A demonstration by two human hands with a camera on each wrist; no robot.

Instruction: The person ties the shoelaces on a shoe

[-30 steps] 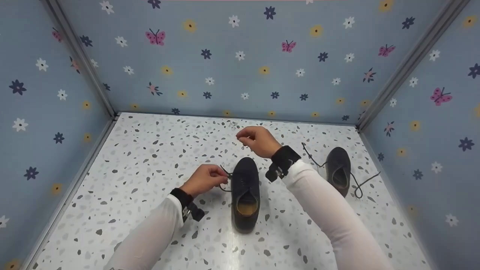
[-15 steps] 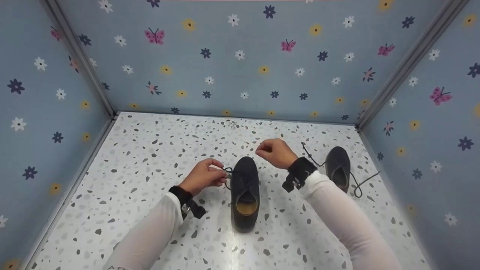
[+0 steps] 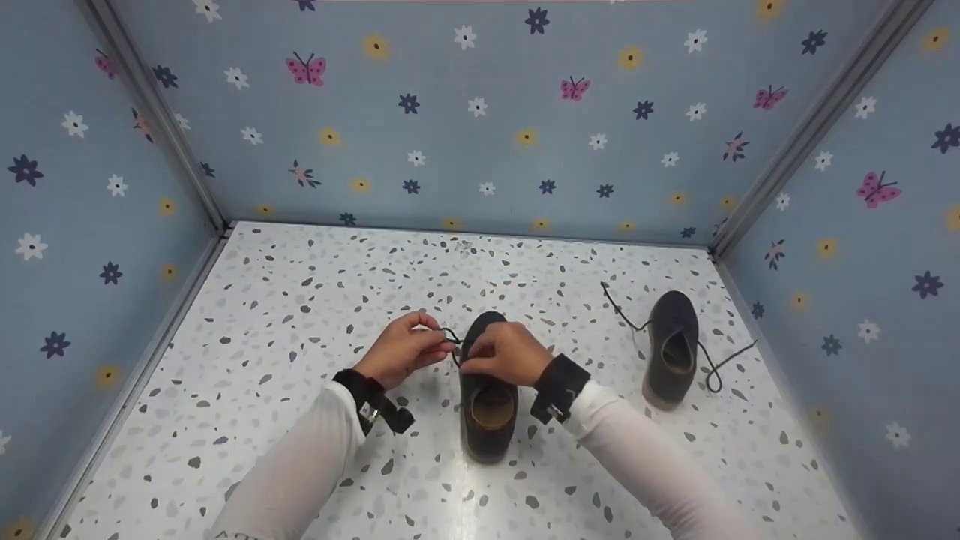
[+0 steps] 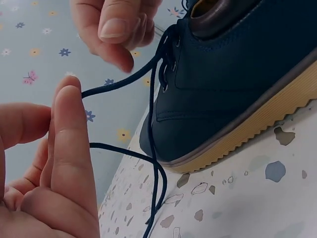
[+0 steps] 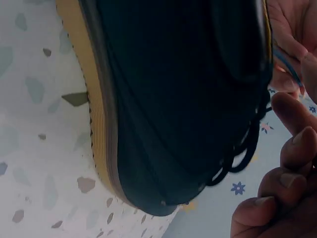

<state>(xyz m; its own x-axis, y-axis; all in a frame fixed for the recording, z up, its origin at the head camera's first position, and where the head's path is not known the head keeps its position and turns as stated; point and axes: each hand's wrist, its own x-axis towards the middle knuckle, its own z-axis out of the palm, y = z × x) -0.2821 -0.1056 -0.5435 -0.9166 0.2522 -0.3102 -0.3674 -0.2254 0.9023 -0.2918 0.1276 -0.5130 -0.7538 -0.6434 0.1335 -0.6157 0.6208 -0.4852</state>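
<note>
Floor [image 3: 570,487]: white, speckled.
Left hand [image 3: 397,350]: pinches the lace [image 4: 116,85] of one shoe [image 3: 487,446].
Right hand [image 3: 517,352]: over this shoe, fingers loosely bent.
Other shoe [image 3: 671,319]: to the right.

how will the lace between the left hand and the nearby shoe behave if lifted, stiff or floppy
Likely floppy: the lace bends in loose curves. Probably light, being thin. Lifted far, it may tug at the shoe it is threaded into.
</note>
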